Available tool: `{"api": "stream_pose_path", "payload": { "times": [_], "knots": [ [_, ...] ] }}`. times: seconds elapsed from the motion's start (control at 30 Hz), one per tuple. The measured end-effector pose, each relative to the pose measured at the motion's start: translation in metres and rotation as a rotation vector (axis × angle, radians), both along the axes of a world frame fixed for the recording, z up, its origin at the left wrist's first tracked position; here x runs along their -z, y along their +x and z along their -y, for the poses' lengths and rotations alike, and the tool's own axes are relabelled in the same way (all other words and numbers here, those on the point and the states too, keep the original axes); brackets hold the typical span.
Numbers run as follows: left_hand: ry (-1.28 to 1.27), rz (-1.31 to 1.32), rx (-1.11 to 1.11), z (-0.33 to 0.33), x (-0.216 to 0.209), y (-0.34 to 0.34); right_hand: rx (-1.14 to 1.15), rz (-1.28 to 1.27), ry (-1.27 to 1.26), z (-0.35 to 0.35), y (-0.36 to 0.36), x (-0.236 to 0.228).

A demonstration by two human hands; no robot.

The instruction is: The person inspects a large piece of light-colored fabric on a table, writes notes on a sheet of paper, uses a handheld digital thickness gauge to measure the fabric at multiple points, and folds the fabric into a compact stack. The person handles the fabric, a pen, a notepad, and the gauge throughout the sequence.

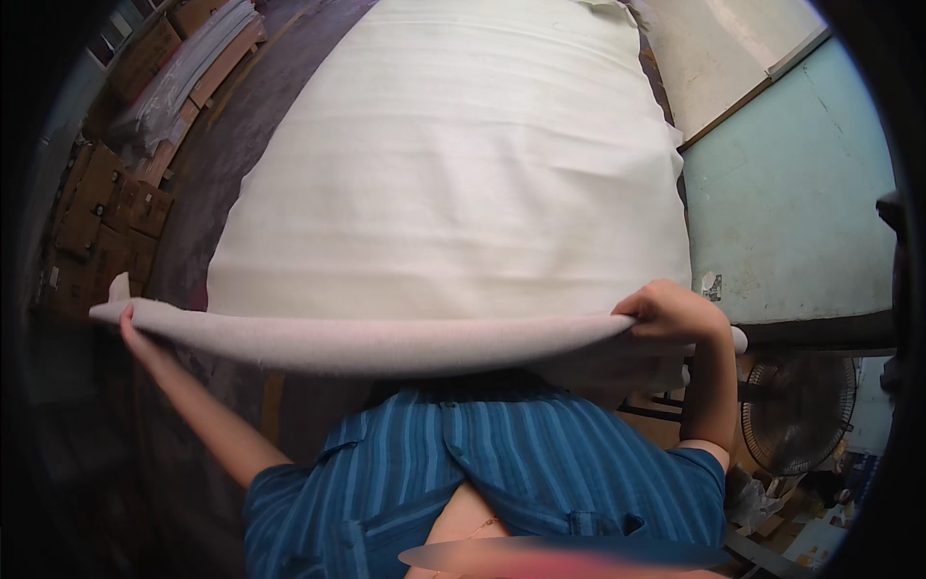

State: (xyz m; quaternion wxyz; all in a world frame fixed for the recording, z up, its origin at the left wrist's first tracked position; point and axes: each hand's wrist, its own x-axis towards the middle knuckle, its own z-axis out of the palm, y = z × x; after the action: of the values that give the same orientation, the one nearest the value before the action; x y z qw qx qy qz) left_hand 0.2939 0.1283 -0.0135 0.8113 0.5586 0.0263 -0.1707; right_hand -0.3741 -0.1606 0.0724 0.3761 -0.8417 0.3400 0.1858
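Observation:
A wide sheet of thick white fabric [444, 183] stretches away from me, with shallow ripples and an uneven right edge. Its near end is doubled over or rolled into a soft band [405, 343] in front of my body; I cannot tell which. At the far left end of this band, my left hand [131, 328] grips the fabric, its fingers mostly hidden, and a small corner sticks up beside it. My right hand [677, 311] is closed on the band's right part, fingers curled over the edge and wrist bent.
Brown cardboard boxes [106, 207] are stacked along the left, with long plastic-wrapped pieces [198, 68] beyond. On the right stands a pale green surface [786, 183] close to the fabric's edge. Below it are a round caged fan [799, 410] and clutter with plastic bags [757, 502].

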Motion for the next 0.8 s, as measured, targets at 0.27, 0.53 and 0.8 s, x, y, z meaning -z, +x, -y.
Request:
{"api": "stream_pose_path", "payload": {
  "times": [0.27,0.53,0.8],
  "knots": [
    [0.285,0.485,0.298,0.059,0.095,-0.021,0.393,0.422,-0.524,0.054,0.02,0.094],
    [0.532,-0.098,-0.11,-0.002,0.201,-0.102,-0.004,-0.025,-0.497,-0.041,0.017,0.167],
    [0.029,-0.117,-0.056,0.021,0.177,-0.055,0.09,0.168,-0.5,-0.006,0.011,0.144]
  ]
}}
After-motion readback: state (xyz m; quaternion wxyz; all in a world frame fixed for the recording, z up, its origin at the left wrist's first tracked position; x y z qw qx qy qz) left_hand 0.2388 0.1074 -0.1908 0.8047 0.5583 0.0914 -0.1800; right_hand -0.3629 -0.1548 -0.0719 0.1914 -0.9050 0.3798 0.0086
